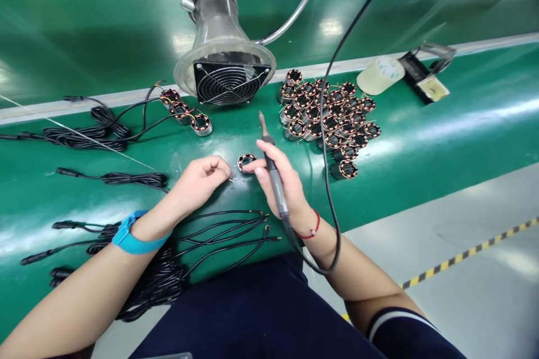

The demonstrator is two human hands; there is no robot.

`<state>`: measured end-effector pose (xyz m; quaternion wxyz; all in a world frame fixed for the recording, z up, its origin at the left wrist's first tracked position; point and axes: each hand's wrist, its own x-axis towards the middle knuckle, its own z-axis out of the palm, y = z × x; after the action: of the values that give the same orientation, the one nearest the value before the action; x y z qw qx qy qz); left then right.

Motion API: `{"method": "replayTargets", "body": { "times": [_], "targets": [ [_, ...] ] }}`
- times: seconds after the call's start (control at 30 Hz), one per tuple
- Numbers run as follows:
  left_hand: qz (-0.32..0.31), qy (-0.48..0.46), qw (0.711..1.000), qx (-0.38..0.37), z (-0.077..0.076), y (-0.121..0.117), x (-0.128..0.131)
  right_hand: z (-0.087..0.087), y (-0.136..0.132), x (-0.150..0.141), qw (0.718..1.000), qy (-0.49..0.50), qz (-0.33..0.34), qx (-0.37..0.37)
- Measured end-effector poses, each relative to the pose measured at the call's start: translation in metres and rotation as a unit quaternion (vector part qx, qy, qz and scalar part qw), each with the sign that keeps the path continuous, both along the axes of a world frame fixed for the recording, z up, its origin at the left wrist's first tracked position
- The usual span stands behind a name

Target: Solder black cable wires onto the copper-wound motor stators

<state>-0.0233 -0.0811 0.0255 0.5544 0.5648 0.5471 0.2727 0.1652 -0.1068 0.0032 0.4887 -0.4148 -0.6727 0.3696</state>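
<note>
My left hand is closed in a pinch, with a thin wire tip poking out below its fingers. A black cable runs under that forearm, probably the same one, though the join is hidden. In my right hand a soldering iron lies between the fingers, its tip pointing away from me. One right finger reaches to a small motor stator with copper windings and appears to touch it. The stator sits on the green bench between both hands, partly covered by that finger.
Several stators stand grouped at the right. Stators with cables attached are at the left. Loose black cables lie near my lap. A fume extractor hangs ahead. A tape roll and iron stand are at the back right.
</note>
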Motion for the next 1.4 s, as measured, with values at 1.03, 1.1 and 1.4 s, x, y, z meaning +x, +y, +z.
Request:
{"method": "replayTargets", "body": {
  "times": [1.03,1.1,1.4],
  "targets": [
    [0.023,0.107,0.99,0.087,-0.003,0.002,0.0,-0.017,-0.029,0.01,0.976,-0.008,-0.158,0.15],
    [0.025,0.105,0.99,0.09,-0.003,0.002,0.0,-0.017,-0.029,0.01,0.976,-0.011,-0.158,0.149],
    [0.015,0.123,0.986,0.111,-0.005,0.001,-0.001,-0.018,-0.031,0.01,0.977,-0.024,-0.159,0.137]
  ]
}}
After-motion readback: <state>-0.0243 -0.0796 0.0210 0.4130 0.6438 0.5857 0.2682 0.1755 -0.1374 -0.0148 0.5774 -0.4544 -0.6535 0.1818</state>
